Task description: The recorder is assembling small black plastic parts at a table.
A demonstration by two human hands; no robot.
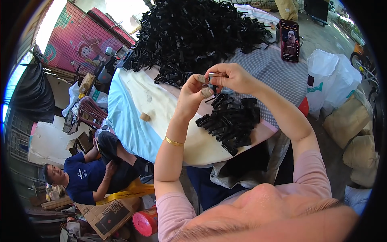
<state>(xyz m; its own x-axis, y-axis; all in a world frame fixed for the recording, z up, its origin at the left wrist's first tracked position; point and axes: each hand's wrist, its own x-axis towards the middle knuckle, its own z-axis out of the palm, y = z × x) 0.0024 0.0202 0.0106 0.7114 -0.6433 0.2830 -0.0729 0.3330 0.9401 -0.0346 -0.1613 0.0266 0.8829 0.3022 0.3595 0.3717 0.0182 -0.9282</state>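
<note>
My two hands meet over the round, cloth-covered table, fingertips close together. My right hand (233, 77) is closed in a pinch on a small silvery piece (216, 74). My left hand (192, 93) is also pinched, its thumb and a finger wrapped in tan tape; what lies between its fingertips is too small to name. Just below the hands sits a small heap of black plastic clip-like parts (236, 121). Beyond them rises a large pile of similar black parts (189, 36).
A phone (290, 42) stands upright at the table's right edge. A small tan block or roll (145, 117) lies on the cloth (161, 133) at left. White plastic bags (334, 76) and brown sacks (348, 121) stand at right. Another person (90, 173) sits at the left.
</note>
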